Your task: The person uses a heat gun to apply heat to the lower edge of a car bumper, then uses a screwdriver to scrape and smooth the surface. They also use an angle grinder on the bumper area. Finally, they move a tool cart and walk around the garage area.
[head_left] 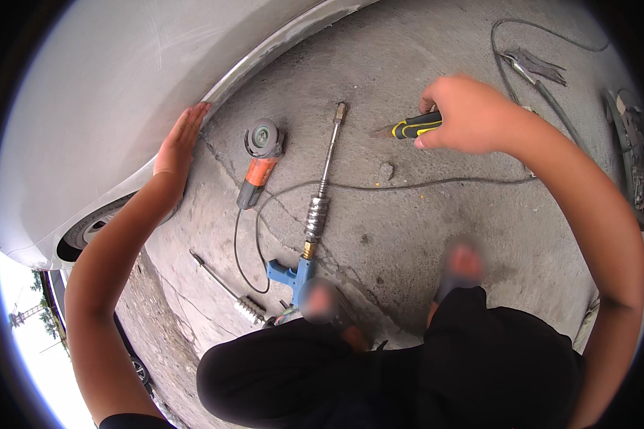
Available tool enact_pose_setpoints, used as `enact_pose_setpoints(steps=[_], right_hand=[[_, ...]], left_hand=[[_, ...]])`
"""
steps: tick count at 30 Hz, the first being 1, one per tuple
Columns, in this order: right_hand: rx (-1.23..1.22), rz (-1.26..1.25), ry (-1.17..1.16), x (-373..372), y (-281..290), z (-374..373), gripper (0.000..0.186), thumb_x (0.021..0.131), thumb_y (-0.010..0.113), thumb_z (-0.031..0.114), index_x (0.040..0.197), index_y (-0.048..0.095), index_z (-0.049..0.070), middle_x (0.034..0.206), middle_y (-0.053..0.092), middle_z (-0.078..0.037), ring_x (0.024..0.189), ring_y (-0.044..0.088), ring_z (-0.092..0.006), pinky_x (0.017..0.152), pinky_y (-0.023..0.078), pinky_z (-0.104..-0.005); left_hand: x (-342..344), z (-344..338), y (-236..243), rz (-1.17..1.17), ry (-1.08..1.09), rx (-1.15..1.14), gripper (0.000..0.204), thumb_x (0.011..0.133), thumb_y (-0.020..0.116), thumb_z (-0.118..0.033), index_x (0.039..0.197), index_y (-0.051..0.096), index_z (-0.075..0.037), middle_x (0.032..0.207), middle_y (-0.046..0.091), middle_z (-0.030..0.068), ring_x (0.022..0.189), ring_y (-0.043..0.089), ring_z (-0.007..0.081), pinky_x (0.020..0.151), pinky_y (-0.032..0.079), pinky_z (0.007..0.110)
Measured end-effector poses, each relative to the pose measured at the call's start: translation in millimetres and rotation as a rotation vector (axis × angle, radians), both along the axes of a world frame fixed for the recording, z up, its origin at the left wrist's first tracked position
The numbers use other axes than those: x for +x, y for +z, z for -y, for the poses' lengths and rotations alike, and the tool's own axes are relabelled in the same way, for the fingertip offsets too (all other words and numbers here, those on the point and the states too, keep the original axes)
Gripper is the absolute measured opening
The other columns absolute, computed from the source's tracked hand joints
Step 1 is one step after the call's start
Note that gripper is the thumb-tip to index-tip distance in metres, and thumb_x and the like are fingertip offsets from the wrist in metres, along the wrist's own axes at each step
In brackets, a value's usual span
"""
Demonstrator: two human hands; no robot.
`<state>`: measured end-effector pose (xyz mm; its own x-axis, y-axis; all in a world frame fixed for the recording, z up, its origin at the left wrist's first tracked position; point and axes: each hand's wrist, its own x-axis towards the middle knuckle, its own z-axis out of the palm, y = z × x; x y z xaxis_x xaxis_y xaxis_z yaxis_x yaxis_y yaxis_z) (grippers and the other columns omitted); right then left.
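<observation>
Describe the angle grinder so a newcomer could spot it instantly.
Find the pale car body, the left hand at its lower edge. On the concrete right of that hand lies the angle grinder. Its orange body and round disc set it apart from the metal rod with a blue pistol grip.

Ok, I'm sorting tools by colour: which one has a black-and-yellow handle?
The tool in the right hand; the grinder is orange-bodied, the rod tool beside it blue-gripped.
</observation>
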<state>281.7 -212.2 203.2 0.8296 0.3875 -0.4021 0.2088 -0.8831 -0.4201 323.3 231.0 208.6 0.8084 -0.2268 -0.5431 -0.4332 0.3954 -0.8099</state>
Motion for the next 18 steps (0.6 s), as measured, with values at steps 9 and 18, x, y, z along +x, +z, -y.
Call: enact_pose_setpoints(steps=[9, 18], right_hand=[[-0.06, -0.048, 0.055, -8, -7, 1, 0.045, 0.071, 0.08, 0.035, 0.094, 0.068, -0.002, 0.085, 0.068, -0.018, 0.084, 0.067, -0.0335, 0.074, 0.052, -0.0425], [-0.315, -0.013, 0.136, -23, -5, -7, 0.041, 0.069, 0.082, 0.033, 0.094, 0.07, 0.002, 0.086, 0.069, -0.018, 0.085, 0.066, -0.0351, 0.077, 0.051, -0.0431]], left_hand=[[-27, -43, -24, 0.066, 0.103, -0.03, 0.084, 0.093, 0.044, -0.058, 0.153, 0.023, -0.004, 0.162, 0.011, 0.0096, 0.15, 0.005, 0.027, 0.121, -0.002, 0.045], [-108, -41, -114, -0.281, 0.733, -1.013, 0.049, 0.087, 0.053, -0.017, 0.132, 0.048, 0.002, 0.098, 0.07, 0.0142, 0.093, 0.068, 0.0267, 0.105, 0.039, 0.047]])
